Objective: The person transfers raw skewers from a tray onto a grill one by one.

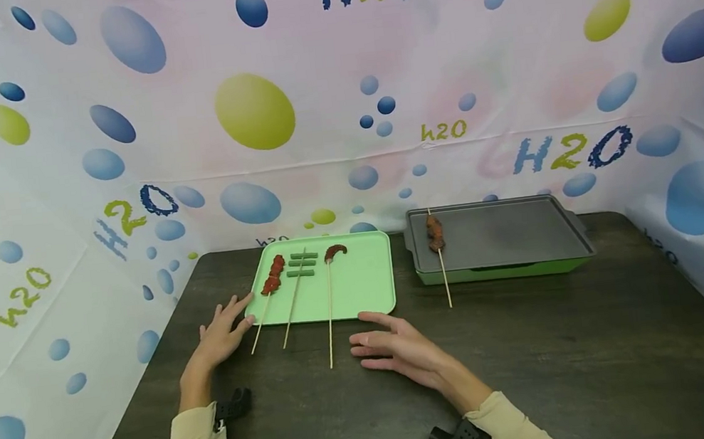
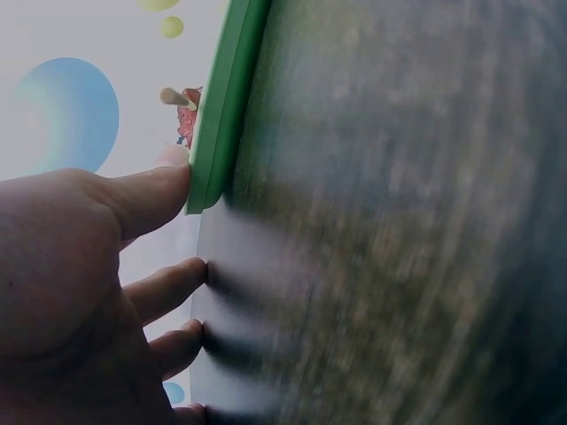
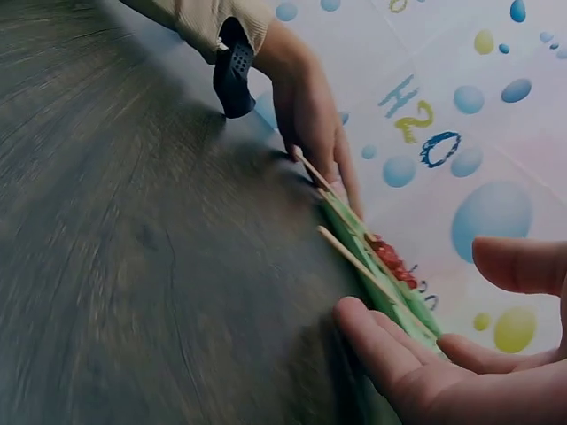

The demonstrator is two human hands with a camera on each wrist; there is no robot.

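Light green tray (image 1: 364,272): is lying flat on the dark wood-grain bench (image 1: 347,420), carrying three skewers whose bare sticks are crossing its near rim
Left hand (image 1: 218,339): is standing wide with its fingers spread, holding nothing; its thumb is touching the tray's rim near the near-left corner
Right hand (image 1: 407,351): is hovering just beside the tray's near-right corner, fingers stretched out and thumb apart, gripping nothing; whether a fingertip is touching the rim, I cannot tell
Red-chunk skewer (image 1: 272,276): is lying at the tray's left side, the one nearest the left hand, its stick slanting toward the near-left corner
Green-piece skewer (image 1: 301,263): is lying next to it on the tray, three short green pieces sitting crosswise on the stick
Curled dark-red skewer (image 1: 334,251): is lying around the tray's middle, its stick reaching farthest past the near rim
Griddle (image 1: 514,231): is standing to the right of the tray, apart from it, showing a flat grey plate over a green base
Brown-chunk skewer (image 1: 434,232): is resting on the griddle's left part, the side toward the tray, its stick sticking out over the front edge
Bubble-print backdrop (image 1: 255,111): is hanging behind the tray, bearing H2O lettering
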